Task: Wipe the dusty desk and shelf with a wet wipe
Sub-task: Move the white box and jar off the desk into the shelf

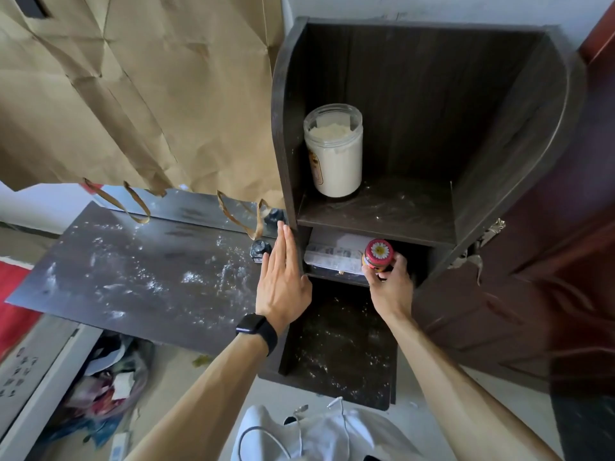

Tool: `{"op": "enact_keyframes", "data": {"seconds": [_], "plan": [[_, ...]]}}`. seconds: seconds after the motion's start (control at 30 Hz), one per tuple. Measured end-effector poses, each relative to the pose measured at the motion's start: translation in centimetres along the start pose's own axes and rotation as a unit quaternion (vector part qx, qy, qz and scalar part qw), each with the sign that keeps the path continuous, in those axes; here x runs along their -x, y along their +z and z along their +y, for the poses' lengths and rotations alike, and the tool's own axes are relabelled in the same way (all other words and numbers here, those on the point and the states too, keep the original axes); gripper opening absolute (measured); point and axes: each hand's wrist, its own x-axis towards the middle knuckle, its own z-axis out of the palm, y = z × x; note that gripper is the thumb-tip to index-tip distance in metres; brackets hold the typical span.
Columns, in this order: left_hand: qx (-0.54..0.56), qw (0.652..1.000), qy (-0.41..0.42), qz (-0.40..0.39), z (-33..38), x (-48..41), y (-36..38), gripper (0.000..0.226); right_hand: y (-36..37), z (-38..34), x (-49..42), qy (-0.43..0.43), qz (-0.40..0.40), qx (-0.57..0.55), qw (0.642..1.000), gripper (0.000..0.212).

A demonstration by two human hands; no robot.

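White dust is showing on desk and shelf, so wiping looks unstarted; no wet wipe visible; left hand, fingers pressed together, is pressing shelf side; right hand is gripping red-lidded jar.

home room | dusty desk; shelf; paper bags

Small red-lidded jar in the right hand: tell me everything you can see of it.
The small jar has a red lid printed with a white daisy, yellow at its centre, and a dark body with a yellow-orange label band under the lid. It is tilted, lid toward the camera, at the mouth of the lower compartment of the shelf. The right hand grips it from below, fingers curled round its body. Its contents cannot be told.
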Motion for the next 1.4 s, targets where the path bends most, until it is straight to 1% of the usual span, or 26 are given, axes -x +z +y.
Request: {"op": "enact_keyframes", "data": {"seconds": [0.1, 0.2, 0.3, 0.5, 0.57, 0.63, 0.7, 0.77, 0.9, 1.0, 1.1, 1.23, 1.4], "plan": [[0.015, 1.0, -0.005, 0.003, 0.2, -0.1, 0.4, 0.107, 0.0, 0.3, -0.1, 0.009, -0.013, -0.006, 1.0, 0.055], [0.019, 1.0, -0.001, 0.016, 0.2, -0.2, 0.8, 0.105, 0.0, 0.7, -0.1, 0.013, -0.024, -0.013, 1.0, 0.063], [0.024, 0.999, -0.003, 0.026, 0.2, -0.2, 1.2, 0.104, 0.1, 1.0, -0.2, 0.022, -0.03, -0.023, 0.999, 0.067], [0.052, 0.998, -0.013, 0.039, 0.3, -0.2, 1.5, 0.102, -0.2, 1.6, -0.1, 0.063, -0.069, -0.077, 0.993, 0.077], [0.06, 0.997, -0.03, 0.034, -0.1, 0.1, 1.7, 0.098, -0.7, 1.8, 0.6, 0.072, -0.062, -0.083, 0.992, 0.076], [0.055, 0.997, -0.058, 0.006, -1.1, 0.9, 2.2, 0.091, -1.0, 2.1, 2.1, 0.07, -0.051, -0.062, 0.994, 0.067], [0.035, 0.995, -0.088, -0.034, -2.6, 2.2, 3.2, 0.083, -0.8, 2.9, 4.2, 0.029, -0.075, -0.022, 0.997, 0.056], [0.01, 0.989, -0.122, -0.081, -4.2, 3.7, 4.0, 0.076, -0.4, 3.6, 6.4, -0.039, -0.128, 0.026, 0.991, 0.048], [-0.014, 0.973, -0.163, -0.159, -7.1, 6.2, 4.7, 0.07, 1.4, 3.5, 9.7, -0.167, -0.219, 0.153, 0.949, 0.043], [-0.025, 0.965, -0.175, -0.194, -9.4, 6.6, 4.6, 0.069, 3.8, 2.1, 11.0, -0.204, -0.261, 0.192, 0.924, 0.044], [-0.036, 0.961, -0.178, -0.207, -12.2, 6.1, 4.0, 0.065, 6.9, 0.5, 11.3, -0.221, -0.283, 0.214, 0.909, 0.046], [-0.014, 0.959, -0.183, -0.214, -16.3, 3.0, 2.9, 0.067, 11.0, -2.1, 10.4, -0.193, -0.304, 0.221, 0.907, 0.05], [0.042, 0.962, -0.156, -0.219, -20.6, -3.9, 2.3, 0.072, 17.0, -5.9, 8.0, -0.079, -0.293, 0.207, 0.93, 0.056]]}}
